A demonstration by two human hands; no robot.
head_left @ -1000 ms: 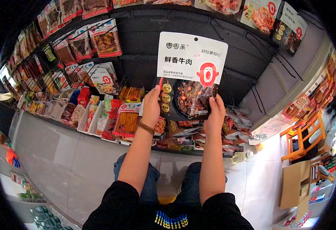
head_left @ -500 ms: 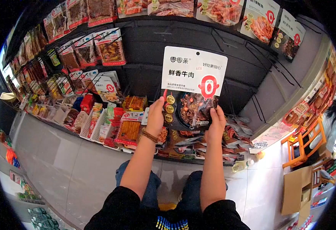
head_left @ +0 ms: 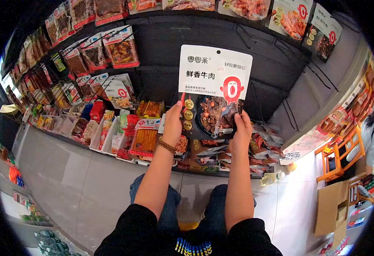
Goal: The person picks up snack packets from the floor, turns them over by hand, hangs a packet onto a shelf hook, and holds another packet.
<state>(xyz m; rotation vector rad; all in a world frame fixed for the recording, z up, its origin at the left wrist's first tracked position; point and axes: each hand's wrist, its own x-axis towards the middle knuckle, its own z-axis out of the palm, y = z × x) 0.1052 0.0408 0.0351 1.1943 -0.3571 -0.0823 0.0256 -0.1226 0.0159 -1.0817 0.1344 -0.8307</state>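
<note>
Between both hands a snack bag of beef is held upright, its front with a white top, a red cartoon figure and a picture of dark meat facing me. My left hand grips the bag's lower left edge, thumb on the front. At the lower right edge, my right hand closes on it in the same way. Fingers behind the bag are hidden. Below the bag, more snack bags lie piled on the bottom shelf.
Hanging snack bags line the dark rack, with wire hooks jutting out. White baskets of packets stand low on the left. A bottle lies on the floor at right, near a wooden chair and a cardboard box.
Both hands have raised the bag slightly, and it sits a little higher in view. My grip on it looks the same.
</note>
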